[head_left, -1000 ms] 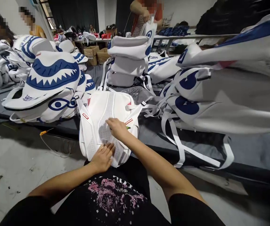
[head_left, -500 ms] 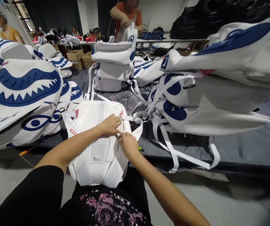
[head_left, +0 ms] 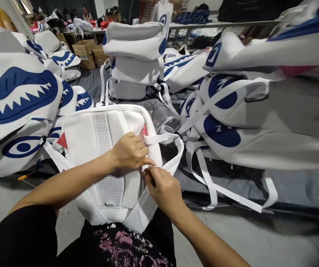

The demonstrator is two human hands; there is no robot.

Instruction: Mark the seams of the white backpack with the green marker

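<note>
A white backpack (head_left: 83, 135) rests on my lap against the table edge, its padded back panel and straps facing up. My left hand (head_left: 131, 151) lies on its right part with curled fingers, pinching the fabric near the side seam. Just to the right, my right hand (head_left: 163, 185) is closed at the same seam, its fingertips close to my left thumb. Whatever small part lies between the fingertips is hidden. A white strap (head_left: 159, 139) with a red tab runs out beside my hands.
White and blue shark-print backpacks (head_left: 17, 92) are piled at left. More are stacked at centre (head_left: 137, 68) and at right (head_left: 287, 107), with loose straps hanging. Clear plastic (head_left: 159, 115) lies behind my backpack. Cardboard boxes (head_left: 84, 53) and people are farther back.
The view has moved closer and lower over the backpack. Both hands remain at its right seam, and my left thumb now stretches toward my right fingertips. The green-tipped item beside my right wrist is out of sight.
</note>
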